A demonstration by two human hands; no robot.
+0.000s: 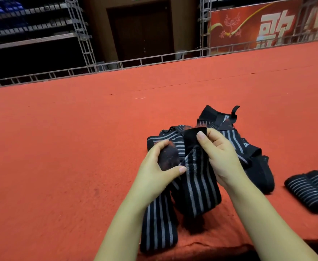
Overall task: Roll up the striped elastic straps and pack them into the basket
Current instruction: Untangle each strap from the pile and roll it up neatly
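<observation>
We see the striped elastic strap (199, 187) held up in front of us: woven black stretch fabric with grey lengthwise stripes, flat and ribbon-like, one end a plain black patch that looks like hook-and-loop, with reddish lint on it. Its tails hang down toward the near edge of the red carpet surface (60, 147).

Left hand (155, 171): fingers curled, thumb and forefinger pinching a dusty black end of the strap, palm turned inward, forearm coming up from the lower left. Right hand (221, 153): thumb on top of the black patch, fingers wrapped behind, gripping the strap's upper end; forearm enters from the lower right. Both hands are close together, just above the surface.

Behind the hands lies a loose pile of straps (235, 136), tangled, same black and grey weave, a small black tab sticking up at the far end. To the right, well apart from the pile, rolled straps (312, 191) lie side by side, tight ribbed cylinders near the frame edge.

The carpet is felt-like with thin seams. Plenty of open carpet to the left and beyond the pile. Far edge is bounded by a metal truss rail (116, 65); near edge drops off at bottom right. We can't see a basket.
</observation>
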